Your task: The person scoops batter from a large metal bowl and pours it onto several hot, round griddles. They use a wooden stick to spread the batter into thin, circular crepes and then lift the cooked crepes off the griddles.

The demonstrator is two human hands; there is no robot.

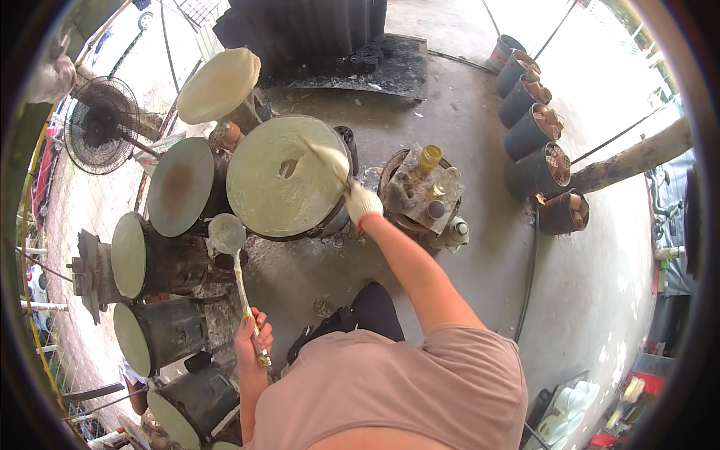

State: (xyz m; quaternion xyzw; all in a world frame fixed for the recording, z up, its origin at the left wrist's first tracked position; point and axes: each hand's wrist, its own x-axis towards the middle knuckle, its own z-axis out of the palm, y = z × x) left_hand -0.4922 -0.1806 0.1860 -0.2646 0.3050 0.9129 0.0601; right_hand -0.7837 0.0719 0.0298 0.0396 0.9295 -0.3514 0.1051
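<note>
My left hand point(252, 337), bare, is closed round the handle of a long ladle point(226, 233), whose round head stands near the front left edge of a large round griddle point(253, 185). Pale batter covers this griddle, with a small hole right of its middle. My right hand point(363, 203), in a white knitted glove, is at the griddle's right edge. It holds a pale tool or lump of dough point(331, 157) stretched over the batter; its exact kind is unclear. A stack of thin round sheets point(219, 85) lies behind.
More drum stoves with round griddles point(183, 185) curve down the left side, near a fan point(101, 125). Right of the large griddle, a board point(413, 188) on a round container holds jars point(430, 157). Buckets point(537, 169) line the right. A dark metal plate point(410, 67) lies behind.
</note>
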